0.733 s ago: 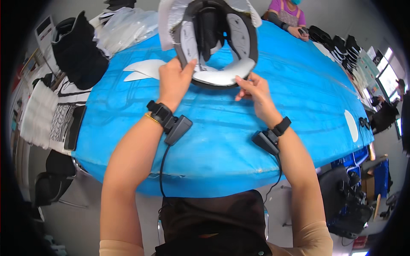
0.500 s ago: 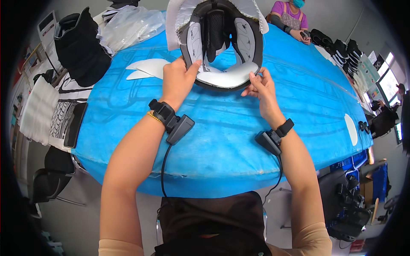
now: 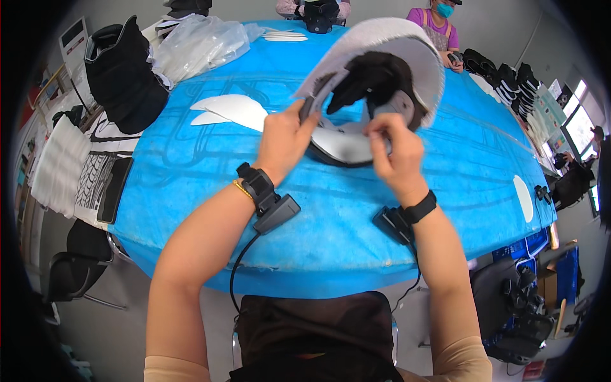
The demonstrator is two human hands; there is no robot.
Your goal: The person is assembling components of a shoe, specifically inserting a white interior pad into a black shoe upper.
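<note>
A helmet [image 3: 425,67] with black and grey padding inside and a whitish cover over its shell is held above the table, tilted, its opening toward me. A curved white piece [image 3: 340,146] lies along the inside of its lower front edge. My left hand [image 3: 281,145] grips the helmet's left rim, thumb inside. At the right end of the white piece, my right hand [image 3: 400,153] is closed in a pinch, slightly blurred; it appears to hold that end. Left of my left hand, flat white leaf-shaped pieces [image 3: 232,109] overlap on the table.
A blue-covered table [image 3: 331,216] spans the front. At left stand a stack of black padded parts [image 3: 124,83], a clear plastic bag [image 3: 203,48] and a dark flat slab [image 3: 114,191]. Another white piece [image 3: 523,198] lies at right. A masked co-worker [image 3: 436,28] is across the table.
The helmet has come lower and nearer and turned, its covered top swinging right. My right hand has moved up from the outer rim to the white piece's right end. My left hand keeps its grip.
</note>
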